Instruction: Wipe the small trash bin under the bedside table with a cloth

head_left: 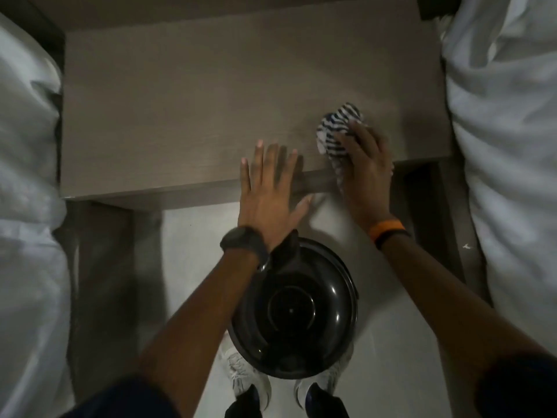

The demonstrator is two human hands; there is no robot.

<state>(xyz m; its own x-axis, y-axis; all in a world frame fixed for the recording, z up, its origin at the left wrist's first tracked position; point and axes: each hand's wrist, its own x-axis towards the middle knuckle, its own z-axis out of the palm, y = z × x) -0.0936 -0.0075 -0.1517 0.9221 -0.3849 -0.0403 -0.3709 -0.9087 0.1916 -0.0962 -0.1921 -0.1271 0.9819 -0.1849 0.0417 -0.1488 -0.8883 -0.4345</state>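
Note:
A small round black trash bin [294,309] stands on the pale floor just in front of my feet, seen from straight above, its inside dark. My right hand [366,164] holds a bunched blue-and-white striped cloth [336,131] against the near right part of the grey-brown bedside table top [193,116]. My left hand [268,188] is spread flat with fingers apart over the table's front edge, holding nothing. Both hands are above and beyond the bin, not touching it.
White bedding lies on both sides: one bed [27,206] at the left, another [509,146] at the right. My white shoes [247,384] stand below the bin. A narrow strip of pale floor [196,251] runs between the beds.

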